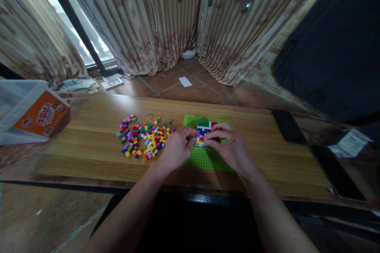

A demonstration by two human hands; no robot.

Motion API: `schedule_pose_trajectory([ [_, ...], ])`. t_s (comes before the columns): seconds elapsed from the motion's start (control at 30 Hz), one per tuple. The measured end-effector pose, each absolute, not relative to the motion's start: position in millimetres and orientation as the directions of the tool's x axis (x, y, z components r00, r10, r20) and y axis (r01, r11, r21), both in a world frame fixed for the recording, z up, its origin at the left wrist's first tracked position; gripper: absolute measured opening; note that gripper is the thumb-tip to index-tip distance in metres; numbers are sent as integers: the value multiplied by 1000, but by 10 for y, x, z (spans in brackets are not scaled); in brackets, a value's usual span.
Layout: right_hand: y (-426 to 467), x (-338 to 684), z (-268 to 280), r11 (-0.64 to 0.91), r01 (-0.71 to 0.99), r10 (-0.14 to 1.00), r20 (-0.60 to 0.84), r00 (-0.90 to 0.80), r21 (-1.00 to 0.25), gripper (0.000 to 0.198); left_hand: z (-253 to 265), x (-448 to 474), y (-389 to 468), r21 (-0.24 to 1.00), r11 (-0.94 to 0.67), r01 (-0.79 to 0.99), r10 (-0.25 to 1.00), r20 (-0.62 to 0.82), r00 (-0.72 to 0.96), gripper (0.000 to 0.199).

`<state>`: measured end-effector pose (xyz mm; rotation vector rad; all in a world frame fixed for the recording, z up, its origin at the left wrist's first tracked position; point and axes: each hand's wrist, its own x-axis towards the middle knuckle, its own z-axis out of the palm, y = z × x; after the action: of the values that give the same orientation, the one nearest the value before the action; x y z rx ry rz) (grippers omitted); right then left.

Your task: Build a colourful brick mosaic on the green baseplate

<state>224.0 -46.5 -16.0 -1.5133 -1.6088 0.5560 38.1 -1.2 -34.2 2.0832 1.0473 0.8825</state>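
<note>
Both hands are in close over the green baseplate (209, 161), which lies flat on the wooden surface (97, 126) right in front of the person, a spot that suits two-handed work. On it sits the brick patch (203, 130), rows of green, white, blue and purple, and in comes the left hand (177, 147) at its left edge, thumb and forefinger bent toward it, probably to steady it. Over on the other side, the right hand (233, 145) arches across the patch, its fingertips bunched near the middle. Are the fingers of either hand clamped on a brick? I can't tell; they screen whatever is between them.

The loose bricks (154, 138) spread just beyond the left hand, handy for that side, though its wrist and thumb cut across the way from pile to patch. The right hand covers the patch's lower right, hiding those bricks. Well clear at the far left stands a clear tub (18, 134); out right lie a dark slab (289, 126) and a longer black one (337, 172), both away from the hands.
</note>
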Motion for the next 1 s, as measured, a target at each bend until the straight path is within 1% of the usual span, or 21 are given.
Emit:
schedule_pose_trajectory([
  [0.23, -431, 2203, -271, 149, 633, 953, 280, 112, -760, 7, -318, 394, -28, 791, -457, 407, 853, 259, 454, 17],
  [0.47, -410, 2166, -299, 121, 634, 939, 295, 175, -764, 7, -319, 392, -39, 799, -454, 394, 850, 255, 461, 20],
  [1.0, -356, 2159, -338, 109, 681, 935, 307, 176, -724, 12, -345, 417, -81, 775, -472, 421, 853, 281, 439, 18],
])
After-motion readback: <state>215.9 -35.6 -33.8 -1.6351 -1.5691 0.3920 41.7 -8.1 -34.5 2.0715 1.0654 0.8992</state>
